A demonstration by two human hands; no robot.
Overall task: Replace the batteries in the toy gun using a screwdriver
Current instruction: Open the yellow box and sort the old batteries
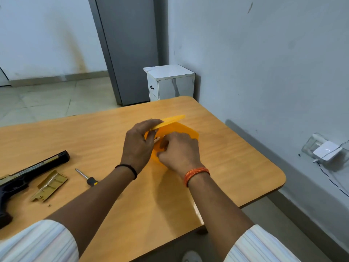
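Now both hands meet over an orange plastic box (186, 129) that sits on the wooden table (236, 157), toward its far middle. The left hand (138, 143) grips the box's thin orange lid (171, 121) by its near end, fingers curled over the top edge, so that the lid stands tilted up and away above the box's open mouth. The right hand (179, 150) reaches into the box with its fingers bent downward and bunched together; the fingertips are hidden behind the knuckles and the box wall, so what they pinch, if anything, cannot be told. A small white and orange thing (156, 139) shows between the two hands at the box's rim, too little of it visible to name. Well apart from the fingers, at the table's left edge, lies the black toy gun (28, 174), its barrel pointing away and to the right, its grip toward the near edge. Just beside it on the right rests a tan battery cover (50, 186), inner side up, with a tiny loose bit (49, 205) near its lower corner. The screwdriver (86, 177), black and yellow at the handle, lies between the cover and the left forearm, partly tucked under that arm, touched by neither hand. A black band (128, 170) circles the left wrist and orange threads (196, 174) the right; pale striped sleeves (37, 242) are pushed up both arms.
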